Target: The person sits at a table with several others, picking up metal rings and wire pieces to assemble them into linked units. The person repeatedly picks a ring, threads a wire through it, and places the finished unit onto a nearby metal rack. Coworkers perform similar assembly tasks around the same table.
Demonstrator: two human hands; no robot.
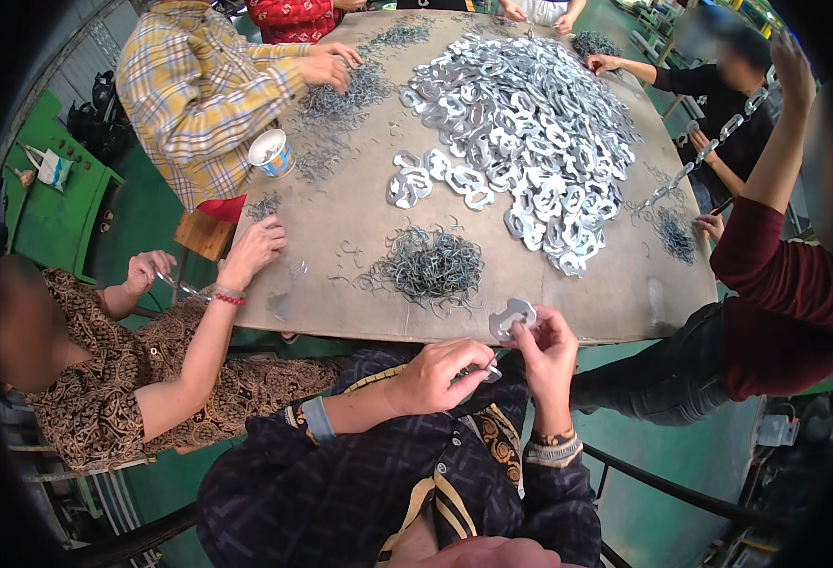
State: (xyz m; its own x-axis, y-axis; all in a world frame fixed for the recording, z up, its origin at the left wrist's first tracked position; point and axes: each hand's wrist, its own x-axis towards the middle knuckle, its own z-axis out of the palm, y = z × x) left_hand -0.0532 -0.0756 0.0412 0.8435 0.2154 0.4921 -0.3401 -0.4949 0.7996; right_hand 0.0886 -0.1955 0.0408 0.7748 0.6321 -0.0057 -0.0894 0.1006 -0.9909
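My right hand (pixel 546 343) pinches a flat silver metal plate (pixel 510 317) at the table's near edge. My left hand (pixel 440 374) is closed on a smaller metal piece (pixel 488 374) just below that plate, the two hands nearly touching. A pile of thin wire clips (pixel 430 267) lies on the brown table (pixel 359 284) just beyond my hands. A large heap of silver plates (pixel 520 123) covers the table's far right half.
Several other people sit around the table, hands in smaller clip piles. The person at right lifts a chain of linked plates (pixel 710 151). A paper cup (pixel 272 152) stands at the left edge. A green bench (pixel 52 204) sits far left.
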